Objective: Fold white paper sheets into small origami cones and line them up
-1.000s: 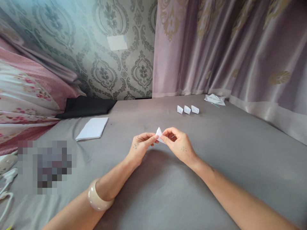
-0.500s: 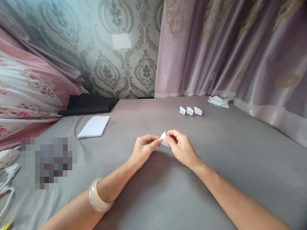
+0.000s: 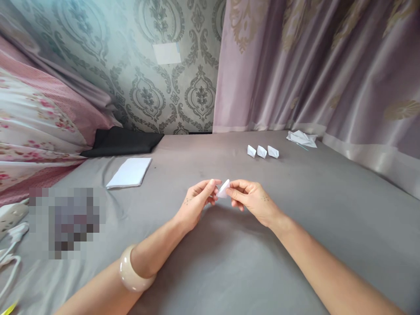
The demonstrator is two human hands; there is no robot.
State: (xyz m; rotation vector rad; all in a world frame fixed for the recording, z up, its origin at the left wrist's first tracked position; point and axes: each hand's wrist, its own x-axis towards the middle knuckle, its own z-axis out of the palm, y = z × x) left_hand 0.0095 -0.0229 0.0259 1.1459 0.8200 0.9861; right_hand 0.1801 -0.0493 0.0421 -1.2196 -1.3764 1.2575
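A small folded piece of white paper (image 3: 223,190) is held above the grey sheet, one pointed corner upward. My right hand (image 3: 249,195) pinches its right side between thumb and fingers. At the paper's left edge is my left hand (image 3: 200,197), thumb raised off the paper and fingers loosely curled; whether a fingertip touches the edge is unclear. Beyond the hands stand three small folded white paper pieces in a row: a left one (image 3: 251,151), a middle one (image 3: 261,152) and a right one (image 3: 273,152).
A stack of white paper (image 3: 129,173) lies to the left on the grey sheet (image 3: 210,267). Behind it is a folded black cloth (image 3: 124,142). More folded white paper (image 3: 302,138) lies far right by the curtain (image 3: 262,65). A power strip (image 3: 11,214) with white cables sits at the left edge.
My left thumb has come off the paper and lifted. My right hand still pinches the paper, which has turned slightly. The view has shifted a little.
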